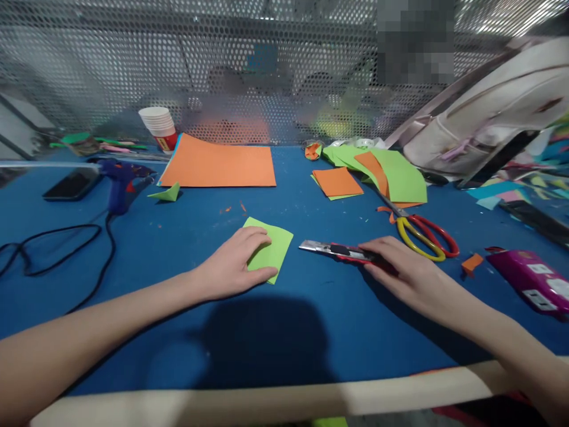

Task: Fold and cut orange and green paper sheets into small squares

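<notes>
A green paper square (pixel 276 248) lies on the blue table, its left part covered by my left hand (pixel 237 258). The fingers of that hand rest on the paper, thumb and fingertips apart. To the right, my right hand (pixel 402 270) has thumb and fingers closed around the rear of a red and black box cutter (pixel 340 250). The cutter's blade points left toward the paper, with a gap of blue table between them. Its rear end is hidden in the hand.
Behind are orange sheets (pixel 222 166), small squares (pixel 336 181) and green sheets (pixel 402 175). Scissors (pixel 424 237) and a purple case (pixel 528 276) lie right, beneath a bag (pixel 484 107). A glue gun (pixel 119 181), phone (pixel 71 184) and stacked cups (pixel 160 126) stand left.
</notes>
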Tool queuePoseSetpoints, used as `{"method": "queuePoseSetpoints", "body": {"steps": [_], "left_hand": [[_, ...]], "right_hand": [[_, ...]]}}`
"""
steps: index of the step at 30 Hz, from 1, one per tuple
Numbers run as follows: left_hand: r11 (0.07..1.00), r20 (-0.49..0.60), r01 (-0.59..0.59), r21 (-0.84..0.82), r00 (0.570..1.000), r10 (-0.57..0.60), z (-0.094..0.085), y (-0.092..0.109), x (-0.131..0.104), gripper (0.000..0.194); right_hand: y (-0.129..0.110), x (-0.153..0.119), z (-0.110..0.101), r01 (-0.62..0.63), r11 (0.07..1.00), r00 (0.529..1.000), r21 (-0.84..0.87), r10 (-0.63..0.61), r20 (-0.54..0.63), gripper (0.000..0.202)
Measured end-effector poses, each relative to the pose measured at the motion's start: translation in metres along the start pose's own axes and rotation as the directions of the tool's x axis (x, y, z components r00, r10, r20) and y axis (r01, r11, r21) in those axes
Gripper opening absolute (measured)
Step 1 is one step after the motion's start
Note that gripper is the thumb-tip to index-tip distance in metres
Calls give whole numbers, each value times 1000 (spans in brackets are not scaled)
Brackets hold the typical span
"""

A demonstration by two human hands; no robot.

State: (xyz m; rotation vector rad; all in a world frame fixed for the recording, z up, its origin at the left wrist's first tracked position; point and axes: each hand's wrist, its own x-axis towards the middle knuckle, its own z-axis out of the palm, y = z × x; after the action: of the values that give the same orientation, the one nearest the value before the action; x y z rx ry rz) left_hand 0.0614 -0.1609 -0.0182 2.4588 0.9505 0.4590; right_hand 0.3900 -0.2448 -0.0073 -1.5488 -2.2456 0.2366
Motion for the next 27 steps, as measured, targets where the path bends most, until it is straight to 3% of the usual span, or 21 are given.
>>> {"method": "queuePoseSetpoints", "body": {"steps": [4,9,27], "left_hand": [[1000,114,5,-2,993,-5,-6,0,-1,70],[1000,134,2,5,991,-3,-9,-3,-2,66],[995,114,-27,-93,993,38,-17,-8,-2,53]], "right_hand": [[9,34,0,8,1000,1000,21,-8,-15,26],[18,59,7,44,999,999,28,-44,-13,30],[27,54,16,51,994,997,93,-46,-62,34]]}}
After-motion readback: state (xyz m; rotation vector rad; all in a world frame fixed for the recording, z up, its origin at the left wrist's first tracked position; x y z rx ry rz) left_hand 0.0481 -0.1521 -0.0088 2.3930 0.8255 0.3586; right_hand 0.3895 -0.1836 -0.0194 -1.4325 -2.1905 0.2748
